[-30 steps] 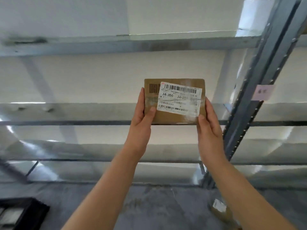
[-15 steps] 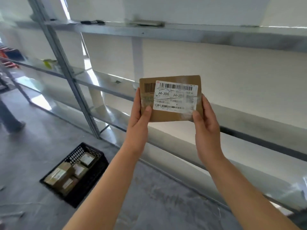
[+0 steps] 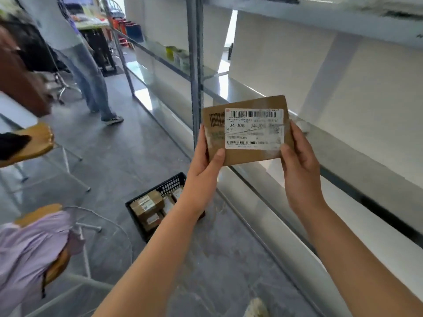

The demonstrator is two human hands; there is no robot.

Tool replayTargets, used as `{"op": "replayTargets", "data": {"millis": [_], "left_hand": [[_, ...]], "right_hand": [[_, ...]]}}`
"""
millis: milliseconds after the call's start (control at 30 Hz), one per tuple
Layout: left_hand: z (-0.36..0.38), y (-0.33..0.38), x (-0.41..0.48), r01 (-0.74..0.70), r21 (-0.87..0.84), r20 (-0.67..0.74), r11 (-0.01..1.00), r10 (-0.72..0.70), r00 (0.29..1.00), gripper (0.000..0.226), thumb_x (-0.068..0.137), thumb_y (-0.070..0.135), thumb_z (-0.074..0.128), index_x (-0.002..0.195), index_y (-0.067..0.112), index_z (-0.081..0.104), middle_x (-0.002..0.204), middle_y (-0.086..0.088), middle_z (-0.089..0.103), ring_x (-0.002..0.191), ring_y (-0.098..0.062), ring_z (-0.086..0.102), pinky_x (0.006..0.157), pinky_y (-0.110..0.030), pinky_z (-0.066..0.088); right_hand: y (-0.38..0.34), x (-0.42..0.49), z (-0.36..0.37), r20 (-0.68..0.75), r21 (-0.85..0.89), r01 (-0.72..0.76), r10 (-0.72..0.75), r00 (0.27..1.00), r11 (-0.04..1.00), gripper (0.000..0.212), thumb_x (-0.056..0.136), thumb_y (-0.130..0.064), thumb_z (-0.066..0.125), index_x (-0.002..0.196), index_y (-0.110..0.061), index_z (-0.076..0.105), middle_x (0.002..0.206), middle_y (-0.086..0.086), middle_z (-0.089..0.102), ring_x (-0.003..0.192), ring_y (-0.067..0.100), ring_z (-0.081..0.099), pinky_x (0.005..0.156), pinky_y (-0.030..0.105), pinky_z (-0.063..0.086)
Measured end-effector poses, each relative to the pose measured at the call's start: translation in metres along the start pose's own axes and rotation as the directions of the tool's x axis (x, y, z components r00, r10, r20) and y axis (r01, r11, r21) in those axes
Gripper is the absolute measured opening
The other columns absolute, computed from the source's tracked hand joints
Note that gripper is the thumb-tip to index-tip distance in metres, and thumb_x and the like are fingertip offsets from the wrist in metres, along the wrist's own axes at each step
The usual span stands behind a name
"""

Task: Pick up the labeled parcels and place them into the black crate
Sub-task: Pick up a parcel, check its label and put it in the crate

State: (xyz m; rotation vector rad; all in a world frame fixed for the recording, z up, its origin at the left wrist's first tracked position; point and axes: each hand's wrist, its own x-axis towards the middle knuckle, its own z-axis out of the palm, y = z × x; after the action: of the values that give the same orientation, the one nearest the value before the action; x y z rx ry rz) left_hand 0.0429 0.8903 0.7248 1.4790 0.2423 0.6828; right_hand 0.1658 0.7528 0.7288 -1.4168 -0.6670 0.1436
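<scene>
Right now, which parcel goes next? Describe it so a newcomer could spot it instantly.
Find the grey shelving rack along the right and its nearest upright post. In front of it, the left hand and right hand hold up a flat brown parcel. Unlike the parcels lying in the black crate on the floor, it is in the air, its white J4-J06 label facing the camera.

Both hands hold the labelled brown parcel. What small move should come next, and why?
Probably lower the flat brown cardboard parcel down and left toward the black plastic crate on the floor: left hand and right hand grip its lower corners, and the crate sits below them.
</scene>
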Motion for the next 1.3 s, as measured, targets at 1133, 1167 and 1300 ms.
{"op": "replayTargets", "data": {"millis": [1133, 1167, 1300], "left_hand": [[-0.361, -0.365, 0.282, 0.629, 0.026, -0.521, 0.777, -0.527, 0.671, 0.055, 0.101, 0.015, 0.038, 0.151, 0.029, 0.02, 0.147, 0.009, 0.041, 0.136, -0.009, 0.037, 0.115, -0.036, 0.029], [-0.365, -0.397, 0.28, 0.649, 0.056, -0.523, 0.759, -0.531, 0.666, 0.055, 0.101, 0.013, 0.039, 0.151, 0.027, 0.019, 0.148, 0.007, 0.041, 0.137, -0.01, 0.036, 0.116, -0.035, 0.028], [-0.373, -0.524, 0.264, 0.736, 0.141, -0.554, 0.663, -0.563, 0.613, 0.057, 0.098, 0.015, 0.047, 0.149, 0.028, 0.025, 0.137, 0.011, 0.052, 0.125, -0.002, 0.047, 0.106, -0.026, 0.04]], "right_hand": [[0.448, 0.297, 0.363, 0.51, -0.252, -0.466, 0.526, 0.681, 0.848, 0.044, 0.089, 0.004, 0.052, 0.119, -0.028, 0.051, 0.117, -0.014, 0.059, 0.109, -0.004, 0.058, 0.084, 0.016, 0.051], [0.479, 0.296, 0.366, 0.508, -0.277, -0.478, 0.549, 0.664, 0.833, 0.042, 0.088, 0.004, 0.052, 0.115, -0.029, 0.052, 0.115, -0.015, 0.059, 0.108, -0.005, 0.058, 0.084, 0.016, 0.051], [0.608, 0.274, 0.37, 0.463, -0.353, -0.532, 0.638, 0.615, 0.769, 0.037, 0.089, -0.004, 0.059, 0.107, -0.035, 0.052, 0.109, -0.021, 0.059, 0.102, -0.014, 0.056, 0.078, 0.009, 0.048]]}}
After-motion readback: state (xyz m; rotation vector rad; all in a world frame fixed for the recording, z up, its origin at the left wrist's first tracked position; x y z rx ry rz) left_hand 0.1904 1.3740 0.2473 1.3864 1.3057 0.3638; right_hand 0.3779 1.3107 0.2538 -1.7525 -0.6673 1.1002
